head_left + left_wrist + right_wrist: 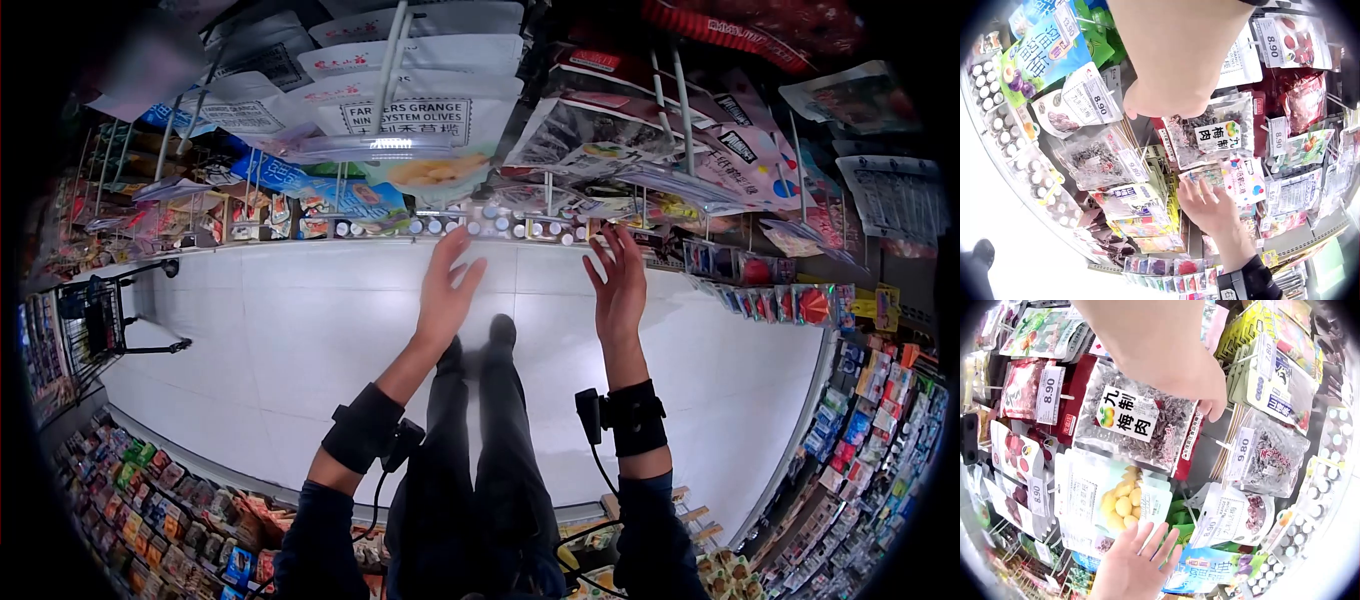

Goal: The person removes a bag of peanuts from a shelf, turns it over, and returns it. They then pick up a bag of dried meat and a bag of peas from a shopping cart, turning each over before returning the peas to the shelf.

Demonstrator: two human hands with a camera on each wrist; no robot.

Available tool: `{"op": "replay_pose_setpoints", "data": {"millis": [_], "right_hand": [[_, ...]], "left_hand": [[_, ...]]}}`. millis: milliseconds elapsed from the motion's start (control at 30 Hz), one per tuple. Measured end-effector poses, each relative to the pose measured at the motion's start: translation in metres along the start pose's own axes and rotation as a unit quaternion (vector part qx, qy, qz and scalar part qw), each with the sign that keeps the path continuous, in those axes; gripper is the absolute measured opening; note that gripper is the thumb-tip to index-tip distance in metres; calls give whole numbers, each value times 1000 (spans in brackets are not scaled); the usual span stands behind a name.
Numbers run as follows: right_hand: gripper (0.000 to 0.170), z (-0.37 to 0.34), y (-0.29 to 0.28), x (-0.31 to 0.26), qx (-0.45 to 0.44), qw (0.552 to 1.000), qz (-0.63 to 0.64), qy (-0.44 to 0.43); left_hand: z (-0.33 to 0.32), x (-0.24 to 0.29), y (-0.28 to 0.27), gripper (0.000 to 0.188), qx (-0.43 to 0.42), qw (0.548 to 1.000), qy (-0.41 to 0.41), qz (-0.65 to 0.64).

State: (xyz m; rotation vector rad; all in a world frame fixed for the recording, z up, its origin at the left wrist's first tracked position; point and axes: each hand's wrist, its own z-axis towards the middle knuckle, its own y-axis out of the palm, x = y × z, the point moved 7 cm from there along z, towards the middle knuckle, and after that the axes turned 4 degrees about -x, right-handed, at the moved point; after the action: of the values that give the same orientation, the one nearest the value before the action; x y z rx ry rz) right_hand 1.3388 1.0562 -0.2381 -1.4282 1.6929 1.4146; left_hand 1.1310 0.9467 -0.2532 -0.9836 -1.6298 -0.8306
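Both hands are raised before a rack of hanging snack bags, with nothing held in either. The left hand [447, 290] has its fingers spread; in the right wrist view this left hand [1135, 565] overlaps a white olive bag [1125, 499]. My right hand [618, 280] has loosely bent, parted fingers. Seen from its own wrist, the right hand [1175, 359] overlaps a clear and red bag of dried plum meat [1125, 422]. In the left wrist view the right hand [1210, 209] is in front of a pink dotted bag [1244, 181].
Metal hooks with price tags [1079, 25] stick out between the bags. Small white-capped bottles [1297, 537] line a low shelf. A black cart [105, 315] stands on the pale floor [250, 330] at the left. Stocked shelves [160, 510] lie behind the person.
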Motion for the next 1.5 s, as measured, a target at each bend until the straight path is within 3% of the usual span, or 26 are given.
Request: {"op": "replay_pose_setpoints", "data": {"millis": [300,633,833,1000,1267,1500], "right_hand": [[45,-68,-4,-11,13,999,34,38],[43,-149,27,-54,-50,993,70,77],[40,-190,58,-66,-92,981,115,128],[40,-207,75,-79,-135,973,113,146],[40,-225,65,-97,-200,960,100,166],[40,-221,36,-101,-191,956,101,197]], "left_hand": [[-69,2,-38,47,-17,1000,-7,3],[-144,117,-80,43,-11,998,53,14],[-178,147,-96,46,-31,994,99,-20],[-208,175,-104,42,10,993,118,-14],[-240,177,-117,40,110,985,135,-2],[-263,186,-98,40,149,979,135,-15]]}}
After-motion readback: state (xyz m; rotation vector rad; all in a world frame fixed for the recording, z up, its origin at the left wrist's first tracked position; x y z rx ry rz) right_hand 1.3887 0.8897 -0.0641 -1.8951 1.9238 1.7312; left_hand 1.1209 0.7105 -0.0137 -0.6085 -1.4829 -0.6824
